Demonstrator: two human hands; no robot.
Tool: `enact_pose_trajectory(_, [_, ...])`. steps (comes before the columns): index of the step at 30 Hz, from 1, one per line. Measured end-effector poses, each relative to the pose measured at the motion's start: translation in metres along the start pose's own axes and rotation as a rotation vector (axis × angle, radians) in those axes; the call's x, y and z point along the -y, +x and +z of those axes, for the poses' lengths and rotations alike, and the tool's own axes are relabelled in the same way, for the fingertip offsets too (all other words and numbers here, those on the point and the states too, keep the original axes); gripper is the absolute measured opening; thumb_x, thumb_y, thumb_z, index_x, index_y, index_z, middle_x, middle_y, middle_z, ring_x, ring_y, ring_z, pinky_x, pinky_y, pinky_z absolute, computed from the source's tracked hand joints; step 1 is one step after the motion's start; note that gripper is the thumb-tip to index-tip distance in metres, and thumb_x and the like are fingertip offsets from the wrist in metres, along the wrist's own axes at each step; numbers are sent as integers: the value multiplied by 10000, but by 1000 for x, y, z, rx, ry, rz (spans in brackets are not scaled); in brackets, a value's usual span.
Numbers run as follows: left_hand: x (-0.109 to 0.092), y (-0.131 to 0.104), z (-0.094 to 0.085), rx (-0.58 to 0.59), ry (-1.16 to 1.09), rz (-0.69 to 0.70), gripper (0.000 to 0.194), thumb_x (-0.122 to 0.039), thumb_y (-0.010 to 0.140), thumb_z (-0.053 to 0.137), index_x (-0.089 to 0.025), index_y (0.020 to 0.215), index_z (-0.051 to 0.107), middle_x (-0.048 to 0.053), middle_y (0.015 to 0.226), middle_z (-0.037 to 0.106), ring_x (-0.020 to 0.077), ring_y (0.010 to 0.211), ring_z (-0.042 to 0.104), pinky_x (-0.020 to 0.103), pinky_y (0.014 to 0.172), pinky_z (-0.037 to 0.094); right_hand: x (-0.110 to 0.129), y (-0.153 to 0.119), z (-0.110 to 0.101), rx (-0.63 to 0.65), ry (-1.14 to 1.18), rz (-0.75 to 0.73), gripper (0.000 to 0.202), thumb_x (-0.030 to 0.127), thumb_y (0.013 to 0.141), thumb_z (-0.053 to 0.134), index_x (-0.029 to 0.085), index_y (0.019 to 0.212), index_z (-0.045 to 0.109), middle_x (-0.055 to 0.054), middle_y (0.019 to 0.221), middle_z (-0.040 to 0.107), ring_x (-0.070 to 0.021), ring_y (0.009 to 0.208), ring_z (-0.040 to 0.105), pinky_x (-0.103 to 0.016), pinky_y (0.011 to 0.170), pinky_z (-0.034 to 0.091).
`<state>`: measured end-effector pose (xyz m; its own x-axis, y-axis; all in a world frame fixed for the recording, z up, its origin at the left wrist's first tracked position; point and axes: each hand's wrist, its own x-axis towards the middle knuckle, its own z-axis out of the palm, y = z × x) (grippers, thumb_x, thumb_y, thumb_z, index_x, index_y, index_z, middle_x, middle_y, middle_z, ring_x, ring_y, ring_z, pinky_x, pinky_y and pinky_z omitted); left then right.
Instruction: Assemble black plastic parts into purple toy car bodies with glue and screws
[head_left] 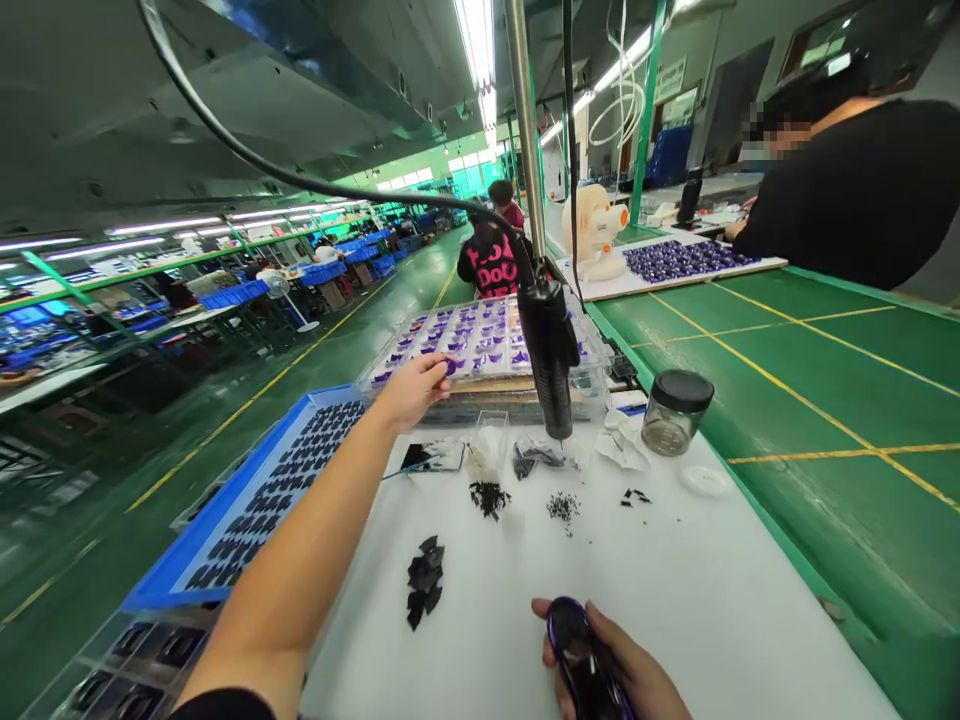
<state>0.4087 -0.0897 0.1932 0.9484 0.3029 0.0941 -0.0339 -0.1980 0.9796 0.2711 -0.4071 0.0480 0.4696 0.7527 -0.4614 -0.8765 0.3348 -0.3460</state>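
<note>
My left hand (418,388) reaches out to the near edge of a clear compartment tray (480,372) of purple pieces, its fingertips pinched on a small purple piece (451,366). Low in the view, my right hand (630,665) holds a glossy dark part with a purple rim (581,655) above the white work surface (510,580). A black electric screwdriver (551,355) hangs upright between my hands, farther back than the right one. Several black pieces (425,580), a pile of small black parts (489,498) and a scatter of tiny screws (563,507) lie on the white surface.
A jar with a black lid (677,412) stands at the right beside a white lid (706,481). At left, a blue tray (169,575) holds rows of dark parts. Plastic bags (536,457) lie behind the screws. Another person (855,190) sits at the far right, near a cream fan (596,225).
</note>
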Motion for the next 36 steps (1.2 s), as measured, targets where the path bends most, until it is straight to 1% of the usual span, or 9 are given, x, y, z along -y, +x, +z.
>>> enact_pose_trajectory(3, [16,-77,-9,-95,-139,-73,229,-355,769,684,-185,863,564,-47,614,496,67,491,481,193,476,416,2,-7,8,-48,-27,-17,415,454,921,533,148,1168,664,-46,807,664,-135,505,579,-230,378,476])
enact_pose_trajectory(5, [34,-125,-4,-119,-189,-153,257,-355,727,719,-187,811,543,-36,595,521,79,458,487,210,444,412,4,-8,11,-44,-42,-11,415,432,931,524,136,1197,641,-50,824,655,-133,522,579,-229,385,485])
enact_pose_trajectory(8, [65,-182,18,-53,-328,-337,335,-286,629,806,-187,848,574,-34,603,555,107,456,540,239,451,444,4,-8,9,-19,-40,-2,428,432,939,512,133,1227,618,-65,860,655,-143,562,594,-234,402,496])
enact_pose_trajectory(11, [88,-214,45,63,-357,-434,432,-275,669,800,-182,1061,644,-9,690,612,135,551,617,272,541,502,4,-7,7,-2,-50,-7,422,440,945,498,150,1227,619,-75,906,660,-145,572,598,-238,412,502])
enact_pose_trajectory(16, [92,-226,65,210,-308,-446,239,-283,748,762,-153,937,696,48,711,695,184,709,687,296,666,538,3,-6,6,31,-69,-6,404,415,954,482,158,1233,622,-67,892,651,-153,598,613,-240,427,519])
enact_pose_trajectory(22, [80,-226,70,175,-216,-413,317,-275,730,782,-180,1024,713,73,890,747,185,873,688,303,840,530,2,-6,5,52,-87,0,410,412,957,476,149,1234,623,-74,910,651,-157,617,624,-237,433,526])
enact_pose_trajectory(28, [65,-219,85,179,-201,-395,174,-270,711,787,-166,812,690,51,802,727,197,825,689,313,781,542,2,-6,6,24,-128,4,398,444,953,477,126,1101,664,-81,833,689,-153,555,623,-241,433,517])
enact_pose_trajectory(32, [54,-212,95,296,-141,-371,142,-281,736,758,-165,783,691,39,711,703,172,686,659,303,700,529,2,-6,6,-11,-207,64,484,507,952,435,89,917,678,-77,643,677,-116,406,567,-207,413,476])
enact_pose_trajectory(36, [47,-206,100,409,-83,-377,130,-279,778,706,-153,801,682,27,649,666,160,609,631,301,648,512,2,-5,2,-3,-239,69,521,538,945,416,92,893,681,-85,624,678,-114,384,555,-204,400,467])
